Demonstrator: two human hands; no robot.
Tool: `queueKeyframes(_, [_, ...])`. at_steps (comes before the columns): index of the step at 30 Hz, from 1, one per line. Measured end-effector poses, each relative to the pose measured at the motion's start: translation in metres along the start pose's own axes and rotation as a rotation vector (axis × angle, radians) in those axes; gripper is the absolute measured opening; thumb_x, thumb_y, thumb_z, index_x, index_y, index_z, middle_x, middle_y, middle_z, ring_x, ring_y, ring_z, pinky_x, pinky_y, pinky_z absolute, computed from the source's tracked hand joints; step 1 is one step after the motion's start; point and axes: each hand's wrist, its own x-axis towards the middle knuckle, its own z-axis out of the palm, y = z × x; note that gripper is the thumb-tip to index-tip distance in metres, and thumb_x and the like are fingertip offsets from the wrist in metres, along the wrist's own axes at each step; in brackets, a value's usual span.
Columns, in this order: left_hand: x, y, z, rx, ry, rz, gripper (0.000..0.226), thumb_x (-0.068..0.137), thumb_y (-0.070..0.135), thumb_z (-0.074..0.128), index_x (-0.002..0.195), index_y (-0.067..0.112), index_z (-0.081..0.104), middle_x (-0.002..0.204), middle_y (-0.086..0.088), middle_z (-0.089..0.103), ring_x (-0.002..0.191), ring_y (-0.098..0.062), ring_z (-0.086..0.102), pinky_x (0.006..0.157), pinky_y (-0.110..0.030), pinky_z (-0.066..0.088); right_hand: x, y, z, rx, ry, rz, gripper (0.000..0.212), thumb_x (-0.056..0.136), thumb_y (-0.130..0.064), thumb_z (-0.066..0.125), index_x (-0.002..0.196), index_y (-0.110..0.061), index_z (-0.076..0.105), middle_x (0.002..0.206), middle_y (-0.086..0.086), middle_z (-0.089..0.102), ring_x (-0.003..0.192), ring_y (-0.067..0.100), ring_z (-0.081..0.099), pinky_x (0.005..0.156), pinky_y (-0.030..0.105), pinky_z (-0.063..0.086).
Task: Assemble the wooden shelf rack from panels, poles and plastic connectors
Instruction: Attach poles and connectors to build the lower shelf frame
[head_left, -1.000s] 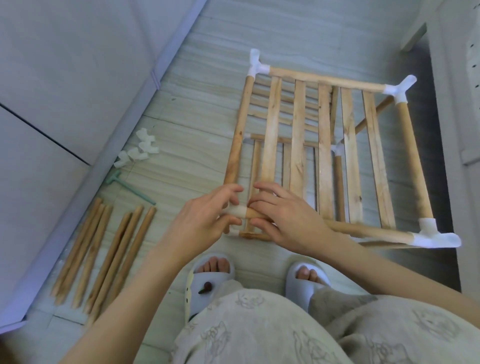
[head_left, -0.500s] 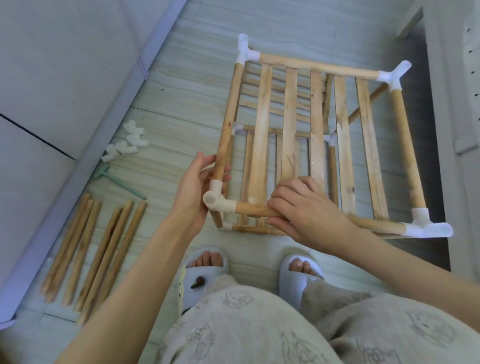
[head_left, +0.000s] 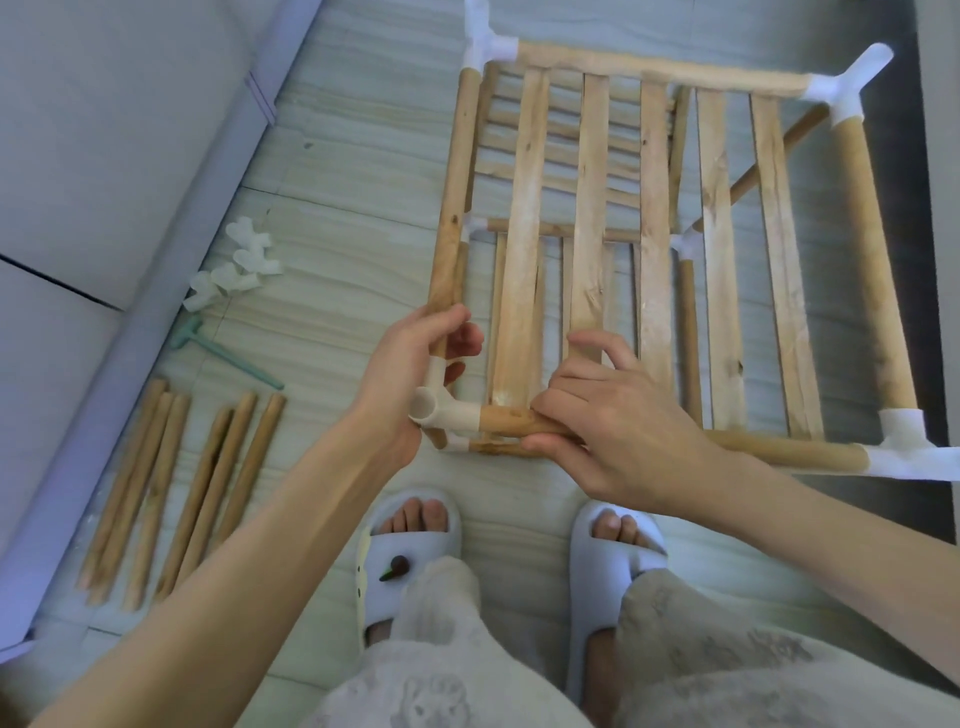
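The left hand (head_left: 410, 371) wraps around the side pole (head_left: 451, 223) just above the near-left corner connector (head_left: 441, 413), fingers curled round the wood. The right hand (head_left: 608, 426) grips the front pole (head_left: 779, 451) right beside that same connector, thumb underneath. Beyond both hands, the slatted shelf rack (head_left: 649, 234) stands on the floor (head_left: 337, 166). Left of the left hand lie spare poles (head_left: 176, 493), loose connectors (head_left: 234, 265) and a green tool (head_left: 223, 356).
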Motion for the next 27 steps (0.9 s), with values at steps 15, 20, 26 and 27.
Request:
queueKeyframes(15, [0.004,0.005,-0.002,0.063,-0.034,-0.007,0.026,0.093,0.041,0.051,0.088,0.016,0.057,0.056,0.005,0.05,0.055,-0.011,0.053,0.064,-0.027,0.047,-0.002,-0.002,-0.002,0.044,-0.045,0.022,0.04,0.088,-0.038,0.043,0.077,-0.008,0.068,0.068,0.002,0.064,0.074,0.021,0.062,0.104,0.04,0.036])
queueKeyframes(20, [0.018,0.014,0.001,0.056,-0.035,0.038,0.035,0.096,0.05,0.036,0.102,0.02,0.055,0.048,0.006,0.041,0.042,-0.009,0.04,0.049,-0.024,0.041,0.004,0.003,-0.01,-0.067,-0.095,-0.076,0.047,0.09,-0.043,0.037,0.075,-0.011,0.068,0.066,-0.001,0.065,0.075,0.018,0.062,0.101,0.036,0.04])
queueKeyframes(26, [0.024,0.006,0.004,-0.085,-0.077,0.027,0.036,0.1,0.042,0.03,0.079,0.016,0.042,0.045,0.006,0.035,0.039,-0.009,0.034,0.041,-0.02,0.036,0.0,-0.002,-0.007,-0.04,-0.055,-0.054,0.043,0.09,-0.039,0.038,0.071,-0.011,0.064,0.061,-0.001,0.061,0.07,0.017,0.058,0.102,0.039,0.039])
queueKeyframes(27, [0.025,0.006,0.004,-0.087,-0.069,0.031,0.037,0.101,0.042,0.029,0.078,0.016,0.042,0.045,0.006,0.036,0.04,-0.009,0.036,0.041,-0.02,0.037,0.0,-0.002,-0.006,-0.036,-0.055,-0.049,0.042,0.09,-0.038,0.039,0.07,-0.011,0.064,0.061,-0.001,0.061,0.07,0.017,0.058,0.102,0.039,0.039])
